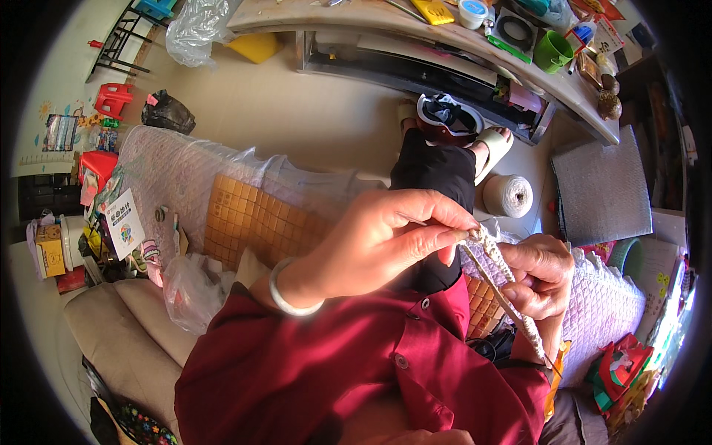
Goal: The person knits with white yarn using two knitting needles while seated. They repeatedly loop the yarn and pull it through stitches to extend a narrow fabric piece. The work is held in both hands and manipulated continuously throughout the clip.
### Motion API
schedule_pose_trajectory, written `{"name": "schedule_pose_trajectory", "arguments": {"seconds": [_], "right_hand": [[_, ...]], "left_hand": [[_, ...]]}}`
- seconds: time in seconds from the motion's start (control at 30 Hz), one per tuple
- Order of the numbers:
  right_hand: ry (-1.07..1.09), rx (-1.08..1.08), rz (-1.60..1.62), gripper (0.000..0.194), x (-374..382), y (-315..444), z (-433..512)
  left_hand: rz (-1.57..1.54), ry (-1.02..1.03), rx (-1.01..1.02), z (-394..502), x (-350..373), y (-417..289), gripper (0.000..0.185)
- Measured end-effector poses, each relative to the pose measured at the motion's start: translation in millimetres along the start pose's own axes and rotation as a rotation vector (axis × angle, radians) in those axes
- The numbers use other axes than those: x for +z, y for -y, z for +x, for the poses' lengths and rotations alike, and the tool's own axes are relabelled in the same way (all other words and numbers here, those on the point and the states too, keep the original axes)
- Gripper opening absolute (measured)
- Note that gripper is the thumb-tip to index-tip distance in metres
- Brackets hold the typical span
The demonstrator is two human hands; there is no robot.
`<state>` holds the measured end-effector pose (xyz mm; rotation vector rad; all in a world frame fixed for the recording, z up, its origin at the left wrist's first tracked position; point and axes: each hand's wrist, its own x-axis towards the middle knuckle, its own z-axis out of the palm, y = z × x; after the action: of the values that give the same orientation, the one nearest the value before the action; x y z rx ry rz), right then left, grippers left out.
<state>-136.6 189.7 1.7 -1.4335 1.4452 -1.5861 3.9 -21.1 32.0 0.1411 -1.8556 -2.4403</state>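
My left hand (384,245), with a pale bangle (286,292) at the wrist, pinches the end of a narrow strip of off-white knitting (492,247) between thumb and fingertips. A thin needle (410,218) passes under its fingers. Curled around the strip's middle, my right hand (537,272) grips the knitting from the right. A long flat needle or band (495,283) runs beside the stitches, slanting down past the right wrist; which it is I cannot tell. Beyond my hands, a cone of white yarn (503,197) lies on the floor near a sandalled foot (492,153).
A cluttered table (345,16) spans the top, with a green cup (552,53) on it. A red-and-white helmet-like object (450,119) rests by the feet. Bamboo-tile mats (250,217) cover the quilted seat. A clear plastic bag (192,289) lies left, and a silver padded sheet (603,186) stands right.
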Motion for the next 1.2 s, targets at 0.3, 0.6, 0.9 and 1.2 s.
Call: {"name": "schedule_pose_trajectory", "arguments": {"seconds": [0.3,0.6,0.9,1.2], "right_hand": [[0.047,-0.059,0.004,0.037,0,4,5],[0.083,-0.007,0.011,0.036,-1,9,8],[0.093,-0.002,-0.023,0.037,-2,8,7],[0.126,-0.033,-0.089,0.039,-2,9,11]], "left_hand": [[0.056,0.03,-0.009,0,0,-1,0.018],[0.118,0.066,-0.051,0,-4,-5,0.019],[-0.106,0.008,-0.088,-1,4,-2,0.019],[0.087,0.03,-0.02,-1,2,-2,0.024]]}}
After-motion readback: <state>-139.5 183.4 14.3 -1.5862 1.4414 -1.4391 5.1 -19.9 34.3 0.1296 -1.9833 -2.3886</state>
